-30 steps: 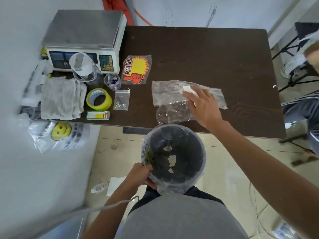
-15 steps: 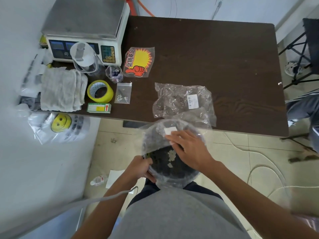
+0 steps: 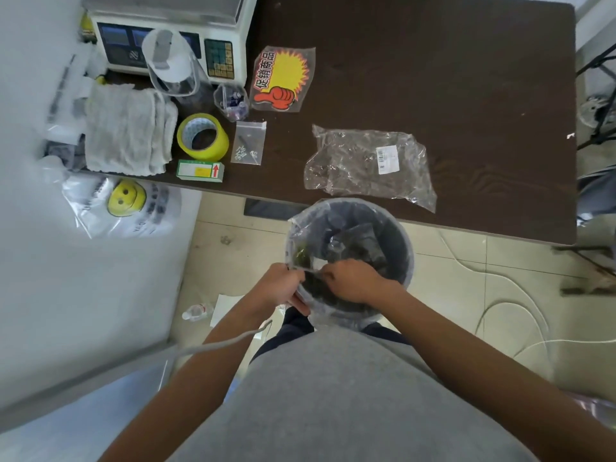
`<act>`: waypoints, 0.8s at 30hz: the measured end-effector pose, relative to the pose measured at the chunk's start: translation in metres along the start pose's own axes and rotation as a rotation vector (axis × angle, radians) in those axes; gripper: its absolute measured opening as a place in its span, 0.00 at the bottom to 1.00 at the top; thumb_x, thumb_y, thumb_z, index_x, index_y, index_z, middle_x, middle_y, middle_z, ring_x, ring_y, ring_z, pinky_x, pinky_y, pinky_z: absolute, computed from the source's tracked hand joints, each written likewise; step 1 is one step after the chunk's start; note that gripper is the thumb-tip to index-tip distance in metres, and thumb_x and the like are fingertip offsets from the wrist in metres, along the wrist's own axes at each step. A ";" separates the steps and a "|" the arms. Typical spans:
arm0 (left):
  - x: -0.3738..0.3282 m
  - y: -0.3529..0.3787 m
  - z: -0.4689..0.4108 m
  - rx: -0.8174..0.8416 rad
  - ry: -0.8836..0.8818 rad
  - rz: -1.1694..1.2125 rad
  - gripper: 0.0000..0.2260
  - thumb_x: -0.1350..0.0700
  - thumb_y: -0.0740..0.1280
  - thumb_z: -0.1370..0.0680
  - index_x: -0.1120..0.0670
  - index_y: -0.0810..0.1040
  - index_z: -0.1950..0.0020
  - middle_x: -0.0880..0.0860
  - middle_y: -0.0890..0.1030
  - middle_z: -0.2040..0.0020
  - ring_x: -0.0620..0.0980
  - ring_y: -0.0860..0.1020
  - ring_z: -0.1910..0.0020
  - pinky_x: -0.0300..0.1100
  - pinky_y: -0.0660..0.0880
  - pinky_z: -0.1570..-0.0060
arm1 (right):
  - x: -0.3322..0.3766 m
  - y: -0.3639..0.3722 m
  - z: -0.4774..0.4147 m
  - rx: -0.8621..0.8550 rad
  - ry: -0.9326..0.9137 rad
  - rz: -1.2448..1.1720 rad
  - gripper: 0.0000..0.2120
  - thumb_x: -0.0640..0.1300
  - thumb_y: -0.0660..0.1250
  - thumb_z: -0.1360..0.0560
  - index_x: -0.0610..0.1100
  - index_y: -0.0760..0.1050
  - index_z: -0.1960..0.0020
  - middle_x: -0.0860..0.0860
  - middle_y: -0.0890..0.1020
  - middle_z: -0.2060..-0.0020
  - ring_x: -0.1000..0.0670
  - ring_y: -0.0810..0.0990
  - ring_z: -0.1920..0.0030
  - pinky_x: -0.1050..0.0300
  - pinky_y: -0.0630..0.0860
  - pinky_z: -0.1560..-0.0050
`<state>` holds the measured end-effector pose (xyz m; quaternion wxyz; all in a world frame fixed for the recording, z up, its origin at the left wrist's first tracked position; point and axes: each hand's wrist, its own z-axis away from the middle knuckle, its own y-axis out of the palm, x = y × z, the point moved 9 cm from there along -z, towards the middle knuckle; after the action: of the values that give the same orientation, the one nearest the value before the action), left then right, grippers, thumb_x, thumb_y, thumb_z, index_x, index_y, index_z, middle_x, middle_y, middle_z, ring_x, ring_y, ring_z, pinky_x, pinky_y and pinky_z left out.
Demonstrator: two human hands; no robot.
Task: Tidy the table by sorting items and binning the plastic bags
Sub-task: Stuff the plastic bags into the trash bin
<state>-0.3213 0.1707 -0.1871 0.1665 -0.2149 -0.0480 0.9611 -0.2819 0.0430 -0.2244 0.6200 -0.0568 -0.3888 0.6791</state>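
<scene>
Moved off the desk [image 3: 433, 78], one bag [image 3: 360, 243] lies in the bin [image 3: 401, 238]; left hand [image 3: 283, 288] grips its rim; right hand [image 3: 353, 281] curls inside, grip unclear.

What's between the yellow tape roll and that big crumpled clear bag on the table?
Head view: a small zip bag of screws lies between tape and clear bag; the rest is bare table.

- Scale [image 3: 166, 28] is set at the far-left corner of the table [image 3: 433, 78]; a jug [image 3: 170, 65] is stood before it.
- Towel [image 3: 128, 128] is laid at the left edge, with tape [image 3: 202, 137] just right of it and a box [image 3: 200, 170] before the tape.
- Pouch [image 3: 249, 143] is placed right of the tape, below a cup [image 3: 231, 101] and a sign [image 3: 283, 80].
- Bag [image 3: 363, 165] is laid near the front edge.
- Bin [image 3: 405, 248] is found before that edge, below the bag.
</scene>
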 end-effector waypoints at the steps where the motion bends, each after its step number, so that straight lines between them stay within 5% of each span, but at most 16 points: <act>1: 0.000 0.000 0.000 0.003 -0.004 0.000 0.12 0.62 0.60 0.21 0.67 0.79 0.44 0.62 0.86 0.62 0.65 0.85 0.66 0.61 0.79 0.42 | -0.002 0.006 -0.004 0.049 0.028 0.015 0.18 0.51 0.53 0.17 0.49 0.79 0.38 0.44 0.83 0.45 0.41 0.81 0.47 0.45 0.78 0.45; 8: 0.003 0.003 0.000 0.021 -0.009 -0.011 0.14 0.60 0.59 0.20 0.69 0.76 0.41 0.62 0.87 0.60 0.63 0.86 0.64 0.61 0.78 0.39 | -0.010 0.022 -0.011 0.154 0.091 0.023 0.19 0.54 0.57 0.18 0.45 0.76 0.34 0.43 0.81 0.39 0.42 0.79 0.43 0.49 0.73 0.46; 16: 0.006 0.000 -0.005 0.039 -0.026 -0.039 0.18 0.58 0.59 0.21 0.69 0.74 0.37 0.64 0.86 0.59 0.64 0.86 0.61 0.62 0.75 0.35 | 0.005 -0.075 0.006 -0.304 -0.058 -0.082 0.13 0.51 0.61 0.19 0.47 0.80 0.43 0.49 0.84 0.51 0.47 0.82 0.53 0.48 0.80 0.49; 20: 0.006 0.000 -0.008 0.037 -0.033 -0.041 0.17 0.58 0.58 0.21 0.68 0.75 0.39 0.64 0.86 0.58 0.65 0.86 0.58 0.61 0.76 0.36 | 0.009 -0.129 0.013 -0.605 -0.116 -0.115 0.13 0.47 0.62 0.19 0.44 0.77 0.37 0.48 0.80 0.42 0.48 0.77 0.43 0.52 0.75 0.45; 24: 0.005 -0.001 -0.008 0.038 -0.014 -0.025 0.14 0.58 0.59 0.19 0.66 0.76 0.40 0.61 0.87 0.58 0.62 0.86 0.61 0.58 0.78 0.39 | -0.008 -0.157 0.004 -0.697 -0.040 -0.037 0.19 0.45 0.62 0.19 0.41 0.71 0.31 0.44 0.74 0.37 0.45 0.72 0.36 0.48 0.75 0.38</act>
<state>-0.3218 0.1730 -0.1963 0.1821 -0.2044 -0.0335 0.9612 -0.1570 0.0224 -0.1309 0.5678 -0.2449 -0.6102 0.4953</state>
